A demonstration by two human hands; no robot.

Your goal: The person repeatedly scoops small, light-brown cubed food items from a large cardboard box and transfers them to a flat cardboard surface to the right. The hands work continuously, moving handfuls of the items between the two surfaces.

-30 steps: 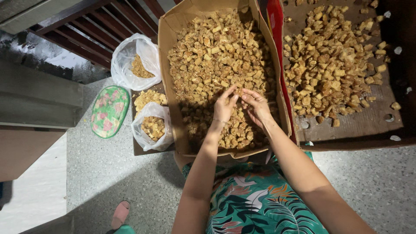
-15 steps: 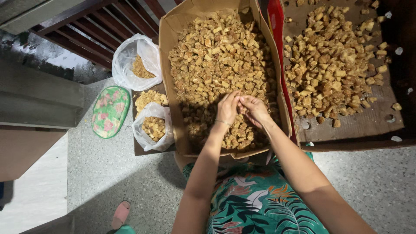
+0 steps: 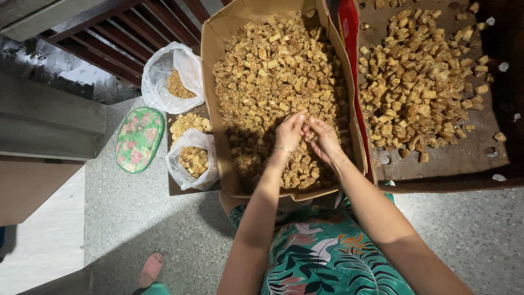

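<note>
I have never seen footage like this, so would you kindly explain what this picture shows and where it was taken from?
There is no machine here. The camera sits on a person's head and looks down at their own bare arms. The left hand and right hand meet, fingers bunched, over a brown cardboard box tray full of small tan cubes. What they pinch is hidden. A flat cardboard sheet carries more cubes; clear plastic bags stand left on the speckled grey floor.

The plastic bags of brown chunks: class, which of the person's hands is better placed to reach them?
Probably the left hand: the plastic bags lie left of the cardboard box, while the right hand is farther from them.
</note>
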